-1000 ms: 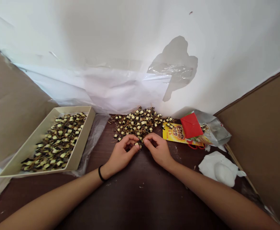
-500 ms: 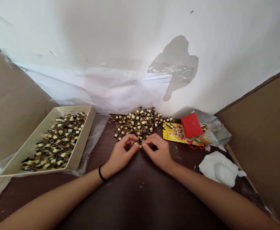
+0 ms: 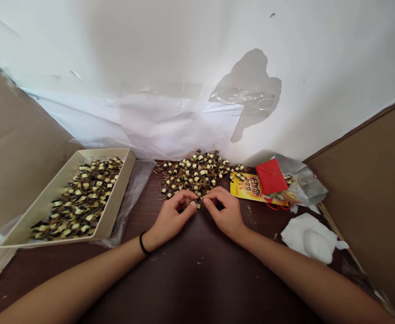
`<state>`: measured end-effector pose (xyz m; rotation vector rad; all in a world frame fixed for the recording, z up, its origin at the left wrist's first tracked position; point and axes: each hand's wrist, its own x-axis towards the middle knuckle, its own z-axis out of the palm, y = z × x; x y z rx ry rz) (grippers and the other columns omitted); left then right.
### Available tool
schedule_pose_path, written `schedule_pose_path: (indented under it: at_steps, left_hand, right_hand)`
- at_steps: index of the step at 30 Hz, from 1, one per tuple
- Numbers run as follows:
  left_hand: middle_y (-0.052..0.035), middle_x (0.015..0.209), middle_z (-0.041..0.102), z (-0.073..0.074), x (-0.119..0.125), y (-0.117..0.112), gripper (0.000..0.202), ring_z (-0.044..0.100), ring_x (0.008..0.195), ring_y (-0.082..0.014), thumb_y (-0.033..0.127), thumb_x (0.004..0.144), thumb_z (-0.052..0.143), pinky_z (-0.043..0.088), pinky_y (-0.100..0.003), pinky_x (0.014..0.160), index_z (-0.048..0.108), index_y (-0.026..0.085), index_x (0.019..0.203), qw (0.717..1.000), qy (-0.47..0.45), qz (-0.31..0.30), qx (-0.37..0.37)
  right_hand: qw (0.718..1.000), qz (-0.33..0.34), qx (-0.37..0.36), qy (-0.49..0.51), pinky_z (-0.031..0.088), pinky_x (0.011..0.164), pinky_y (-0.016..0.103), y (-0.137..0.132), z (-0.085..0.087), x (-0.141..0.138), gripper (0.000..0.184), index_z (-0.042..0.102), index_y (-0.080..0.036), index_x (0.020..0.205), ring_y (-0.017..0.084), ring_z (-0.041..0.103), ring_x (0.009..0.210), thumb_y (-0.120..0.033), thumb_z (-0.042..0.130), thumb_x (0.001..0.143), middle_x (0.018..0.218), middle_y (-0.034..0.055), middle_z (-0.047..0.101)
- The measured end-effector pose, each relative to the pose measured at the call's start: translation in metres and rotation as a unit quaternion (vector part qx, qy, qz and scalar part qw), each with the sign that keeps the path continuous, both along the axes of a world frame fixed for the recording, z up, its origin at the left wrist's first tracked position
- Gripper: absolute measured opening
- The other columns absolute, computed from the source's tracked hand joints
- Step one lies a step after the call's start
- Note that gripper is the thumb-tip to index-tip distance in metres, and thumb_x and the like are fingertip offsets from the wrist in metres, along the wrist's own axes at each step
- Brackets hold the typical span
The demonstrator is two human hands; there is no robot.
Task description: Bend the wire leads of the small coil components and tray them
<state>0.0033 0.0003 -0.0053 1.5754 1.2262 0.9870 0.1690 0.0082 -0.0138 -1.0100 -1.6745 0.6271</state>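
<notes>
One piece [image 3: 198, 206] at six o'clock of the pile [image 3: 197, 172] on the desk [image 3: 200, 279] | left hand [image 3: 171, 217]: fingers clamped on it; right hand [image 3: 227, 213]: fingers beside it, grip I can't tell | tray [image 3: 115, 202] at nine o'clock | I judge: fingertip work on it; next calls for a steady, light pinch
</notes>
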Motion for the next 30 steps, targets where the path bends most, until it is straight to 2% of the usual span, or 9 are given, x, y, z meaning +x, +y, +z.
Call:
schedule_pose_path:
  at_steps: [5,10,17,23,30]
  left_hand:
    - [0.0014,0.070,0.057,0.0019,0.0011,0.0000,0.015,0.053,0.064,-0.0124,0.025,0.077,0.060,0.042,-0.024,0.061,0.059,0.018,0.090,1.000,0.004,0.006,0.000]
    - [0.0008,0.069,0.058,0.0054,0.0023,-0.0011,0.015,0.053,0.064,-0.0128,0.025,0.077,0.059,0.042,-0.024,0.062,0.060,0.017,0.090,1.000,-0.007,-0.003,-0.004]
    - [0.0025,0.066,0.055,0.0060,0.0021,-0.0025,0.015,0.050,0.062,-0.0119,0.026,0.077,0.059,0.042,-0.024,0.061,0.061,0.017,0.089,1.000,0.003,-0.001,0.005]
    - [0.0003,0.070,0.059,0.0065,0.0010,-0.0034,0.018,0.054,0.065,-0.0134,0.028,0.080,0.055,0.043,-0.025,0.064,0.059,0.016,0.093,1.000,-0.016,-0.017,-0.007]
    - [-0.0002,0.072,0.058,0.0056,-0.0007,-0.0032,0.018,0.055,0.067,-0.0134,0.029,0.082,0.055,0.043,-0.025,0.064,0.058,0.016,0.094,0.999,-0.033,-0.033,-0.011]
  right_hand:
    - [1.000,-0.009,-0.010,-0.019,0.040,0.053,0.024,0.0009,-0.0017,0.0009,0.017,0.062,-0.018,0.064,0.012,0.049,0.055,-0.019,0.058,0.080,0.058,-0.0012,0.055]
    - [0.999,-0.001,-0.043,0.007,0.043,0.055,0.024,0.0038,-0.0039,0.0019,0.012,0.064,-0.018,0.072,0.012,0.052,0.059,-0.020,0.057,0.082,0.066,0.0008,0.061]
    - [1.000,0.002,-0.002,0.019,0.048,0.065,0.028,0.0018,-0.0033,0.0019,0.011,0.065,-0.020,0.077,0.016,0.059,0.075,-0.019,0.056,0.083,0.079,0.0033,0.062]
    - [0.998,0.022,-0.047,0.027,0.047,0.063,0.028,0.0028,-0.0047,0.0020,0.012,0.064,-0.019,0.075,0.015,0.058,0.069,-0.021,0.056,0.084,0.073,0.0023,0.064]
    - [0.997,0.032,-0.063,0.029,0.045,0.059,0.025,0.0031,-0.0041,0.0025,0.013,0.062,-0.019,0.072,0.014,0.057,0.065,-0.023,0.056,0.083,0.069,0.0013,0.063]
